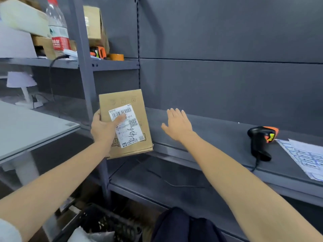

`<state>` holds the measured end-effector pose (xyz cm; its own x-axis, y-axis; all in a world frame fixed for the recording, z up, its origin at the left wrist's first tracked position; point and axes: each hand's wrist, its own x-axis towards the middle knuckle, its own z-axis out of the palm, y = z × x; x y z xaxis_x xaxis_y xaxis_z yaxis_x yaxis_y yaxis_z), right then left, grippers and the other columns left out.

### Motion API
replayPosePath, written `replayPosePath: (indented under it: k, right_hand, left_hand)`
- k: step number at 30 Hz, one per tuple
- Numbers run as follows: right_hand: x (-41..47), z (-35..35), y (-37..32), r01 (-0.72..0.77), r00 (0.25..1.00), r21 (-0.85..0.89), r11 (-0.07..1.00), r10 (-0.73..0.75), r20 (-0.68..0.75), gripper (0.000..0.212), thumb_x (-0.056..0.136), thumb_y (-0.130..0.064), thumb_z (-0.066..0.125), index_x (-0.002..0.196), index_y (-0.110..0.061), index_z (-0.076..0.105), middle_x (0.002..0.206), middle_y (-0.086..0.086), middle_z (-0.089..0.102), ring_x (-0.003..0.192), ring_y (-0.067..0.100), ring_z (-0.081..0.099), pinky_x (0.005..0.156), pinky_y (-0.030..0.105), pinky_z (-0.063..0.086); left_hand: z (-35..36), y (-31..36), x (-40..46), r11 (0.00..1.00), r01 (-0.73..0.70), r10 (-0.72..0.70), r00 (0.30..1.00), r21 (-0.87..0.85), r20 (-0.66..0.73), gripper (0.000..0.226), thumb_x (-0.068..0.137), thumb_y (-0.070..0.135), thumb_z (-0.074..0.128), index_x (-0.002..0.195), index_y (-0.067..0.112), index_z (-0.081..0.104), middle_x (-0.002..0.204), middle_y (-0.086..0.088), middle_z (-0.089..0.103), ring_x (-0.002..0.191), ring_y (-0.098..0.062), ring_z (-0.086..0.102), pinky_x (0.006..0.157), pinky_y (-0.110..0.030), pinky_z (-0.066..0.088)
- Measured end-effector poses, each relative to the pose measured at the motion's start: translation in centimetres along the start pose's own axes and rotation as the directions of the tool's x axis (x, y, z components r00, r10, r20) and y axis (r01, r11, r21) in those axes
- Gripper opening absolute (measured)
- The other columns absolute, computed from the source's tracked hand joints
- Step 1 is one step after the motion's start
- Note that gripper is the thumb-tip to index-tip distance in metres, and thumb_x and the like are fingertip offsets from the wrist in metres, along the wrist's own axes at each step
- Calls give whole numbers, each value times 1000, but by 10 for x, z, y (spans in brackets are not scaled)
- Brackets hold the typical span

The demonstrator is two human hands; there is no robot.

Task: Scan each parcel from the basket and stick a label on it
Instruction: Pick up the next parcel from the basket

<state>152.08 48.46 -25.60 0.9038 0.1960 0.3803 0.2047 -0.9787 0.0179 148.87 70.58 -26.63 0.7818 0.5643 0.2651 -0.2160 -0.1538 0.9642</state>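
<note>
One parcel [125, 123] up in left hand [103, 129], fingers and thumb clamped on its left edge, thumb across shipping label [126, 125]. Parcel long axis runs roughly 12-to-6, slightly tilted. Right hand [178, 125] empty, fingers straight and slightly apart, hovering over shelf [218, 135]. Scanner [261, 142] lies at 3 o'clock from right hand, well apart; right hand nearer. Label sheet [304, 156] just past scanner. Basket [108, 222] at 6 o'clock, low.

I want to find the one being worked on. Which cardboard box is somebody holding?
The flat box with the white label, held by the left hand. The other box sits on the top shelf.
</note>
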Motion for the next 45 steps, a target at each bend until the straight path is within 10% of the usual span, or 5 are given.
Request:
replayPosePath:
  k: [11, 19, 33, 40, 45]
  right_hand:
    - [-36, -23, 113, -321, 946, 115, 940, 325, -20, 59, 99, -36, 38, 146, -3, 27, 144, 9, 39, 135, 26, 29, 117, 37, 14]
    - [-49, -32, 151, -454, 825, 729, 512, 550, 128, 61, 99, -45, 38, 150, -14, 27, 155, 2, 30, 142, 21, 28, 110, 35, 26]
    - [-57, -23, 160, -348, 790, 914, 209, 590, 166, 58, 99, -55, 26, 139, -16, 44, 136, -1, 53, 118, 12, 48, 97, 29, 32]
    - [-63, -8, 196, -547, 506, 696, 465, 846, -167, 34, 96, -21, 42, 115, 3, 56, 120, 22, 56, 116, 34, 44, 97, 36, 27]
    - [-75, 15, 211, -782, 357, 507, 362, 927, -112, 60, 88, -31, 58, 128, 8, 38, 138, 27, 33, 130, 39, 27, 108, 40, 21]
  left_hand:
    - [126, 30, -43, 992, -70, 96, 963, -109, 251, 80, 67, 40, 84, 134, 27, 42, 120, 10, 62, 105, -11, 57, 90, -30, 46]
    - [183, 39, -69, 981, -92, 149, 922, -174, 356, 81, 69, 34, 84, 136, 26, 40, 110, 15, 60, 97, -5, 58, 77, -17, 45]
    - [224, 26, -95, 973, -136, 211, 849, -186, 485, 92, 68, 44, 82, 143, 34, 31, 124, 15, 57, 113, -6, 55, 94, -28, 44]
    - [226, 22, -92, 978, -158, 208, 817, -138, 537, 99, 72, 47, 78, 149, 36, 17, 131, 16, 55, 119, -10, 53, 101, -39, 43]
    - [222, 19, -93, 979, -108, 192, 779, -174, 597, 81, 81, 25, 76, 139, 22, 20, 127, 14, 49, 96, 0, 58, 86, -25, 50]
